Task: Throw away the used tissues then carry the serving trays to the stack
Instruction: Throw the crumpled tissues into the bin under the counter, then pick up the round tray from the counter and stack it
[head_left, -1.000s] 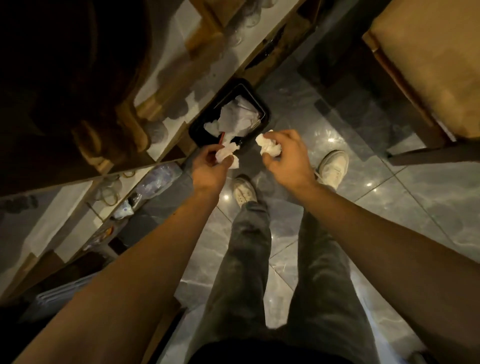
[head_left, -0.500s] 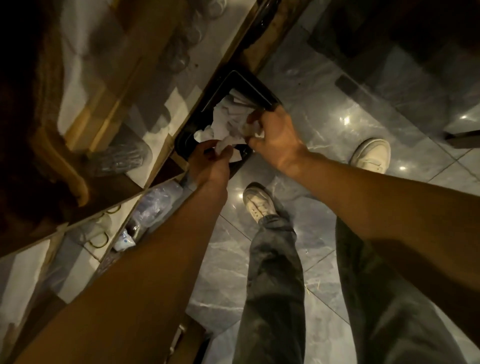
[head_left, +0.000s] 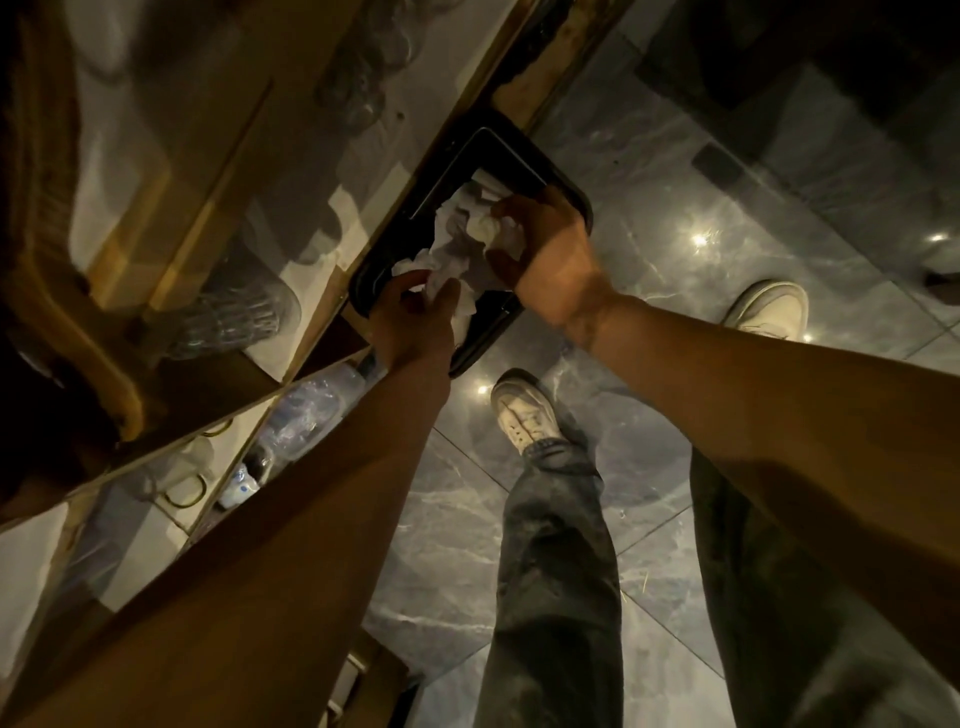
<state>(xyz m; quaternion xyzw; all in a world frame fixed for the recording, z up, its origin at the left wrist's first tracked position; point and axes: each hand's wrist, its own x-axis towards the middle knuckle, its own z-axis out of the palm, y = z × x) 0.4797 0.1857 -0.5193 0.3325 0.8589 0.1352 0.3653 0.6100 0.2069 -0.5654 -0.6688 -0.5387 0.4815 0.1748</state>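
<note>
Currently both hands over bin (head_left: 524, 156). R hand (head_left: 545, 244) pinching tissue wad (head_left: 493, 231) directly above opening; L hand (head_left: 415, 317) at near rim, fingers loosely curled on tissue (head_left: 457, 306). Drop path straight down.

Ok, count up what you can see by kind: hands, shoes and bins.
Hands: 2, the left hand and the right hand
Shoes: 2, one white shoe and another
Bins: 1, the black bin
Total: 5
</note>
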